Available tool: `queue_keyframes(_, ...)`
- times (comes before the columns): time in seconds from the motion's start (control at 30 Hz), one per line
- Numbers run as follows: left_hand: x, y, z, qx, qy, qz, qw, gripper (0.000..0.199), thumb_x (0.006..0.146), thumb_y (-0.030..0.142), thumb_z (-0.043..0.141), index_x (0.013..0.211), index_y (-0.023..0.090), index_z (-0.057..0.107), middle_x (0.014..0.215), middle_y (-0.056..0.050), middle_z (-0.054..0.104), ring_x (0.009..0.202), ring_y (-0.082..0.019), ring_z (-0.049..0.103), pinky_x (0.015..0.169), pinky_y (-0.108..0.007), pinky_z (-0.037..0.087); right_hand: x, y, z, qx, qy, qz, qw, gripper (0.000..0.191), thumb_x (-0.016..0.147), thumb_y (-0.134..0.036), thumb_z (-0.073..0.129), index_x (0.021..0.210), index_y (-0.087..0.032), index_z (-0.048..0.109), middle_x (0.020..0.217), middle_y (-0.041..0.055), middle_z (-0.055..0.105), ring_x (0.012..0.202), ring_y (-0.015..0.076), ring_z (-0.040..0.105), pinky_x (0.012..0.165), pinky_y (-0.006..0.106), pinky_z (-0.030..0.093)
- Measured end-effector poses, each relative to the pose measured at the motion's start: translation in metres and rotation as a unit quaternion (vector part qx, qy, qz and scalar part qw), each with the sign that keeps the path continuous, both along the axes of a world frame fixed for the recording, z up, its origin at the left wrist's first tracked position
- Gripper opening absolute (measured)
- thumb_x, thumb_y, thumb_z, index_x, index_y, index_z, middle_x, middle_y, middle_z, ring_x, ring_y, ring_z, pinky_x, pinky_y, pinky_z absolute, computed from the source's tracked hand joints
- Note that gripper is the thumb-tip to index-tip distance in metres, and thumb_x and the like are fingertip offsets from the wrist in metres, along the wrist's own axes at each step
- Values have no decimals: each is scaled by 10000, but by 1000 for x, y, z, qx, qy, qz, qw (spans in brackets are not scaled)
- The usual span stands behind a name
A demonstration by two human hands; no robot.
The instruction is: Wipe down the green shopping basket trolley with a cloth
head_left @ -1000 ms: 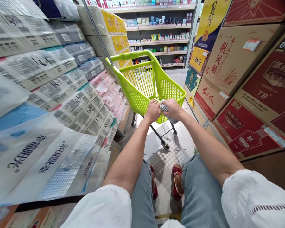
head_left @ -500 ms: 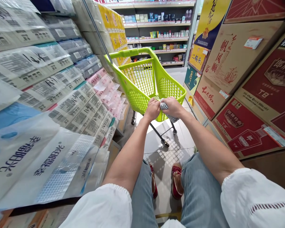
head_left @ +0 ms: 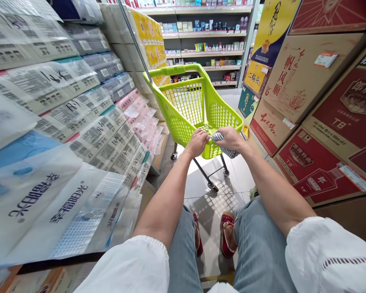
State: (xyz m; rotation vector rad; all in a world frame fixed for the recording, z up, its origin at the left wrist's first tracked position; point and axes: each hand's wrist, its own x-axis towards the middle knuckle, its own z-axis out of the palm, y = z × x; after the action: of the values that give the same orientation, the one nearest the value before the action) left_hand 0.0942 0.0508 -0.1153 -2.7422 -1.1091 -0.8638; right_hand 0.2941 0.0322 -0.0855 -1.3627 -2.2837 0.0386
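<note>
A lime green shopping cart (head_left: 180,127) with latticed plastic sides stands before my knees, its near end facing me. My left hand (head_left: 197,142) is closed over the rim at that near end. Just right of it, my right hand (head_left: 231,139) grips a grey-and-white striped cloth (head_left: 230,153) against the same rim. Part of the cloth pokes out toward my left hand, and the rest hangs below the right palm. The fingertips of both hands are partly hidden. I see nothing lying in the visible part of the basket.
Stacked paper packs (head_left: 91,130) rise close on the left. Liquor cartons (head_left: 317,77) are piled on the right. Shelves of small bottles and boxes (head_left: 207,49) cross the far end of the aisle. Cart wheels (head_left: 212,187) rest on the tiles beyond my shoes.
My right hand has slid right with the cloth, widening the gap from my left hand. The cart sits slightly further right in view.
</note>
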Motion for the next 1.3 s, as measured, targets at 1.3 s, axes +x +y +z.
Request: queue_keyframes(1.3, -4, 4, 0, 14, 56, 64, 996, 301, 937, 237, 347, 815, 197, 619, 803, -91, 664, 880, -253, 569, 852, -400, 426, 26, 3, -15, 20, -25, -2, 999, 414, 780, -289, 609, 1186, -213, 578, 1142, 85, 601, 1042, 292, 452, 886, 403, 364)
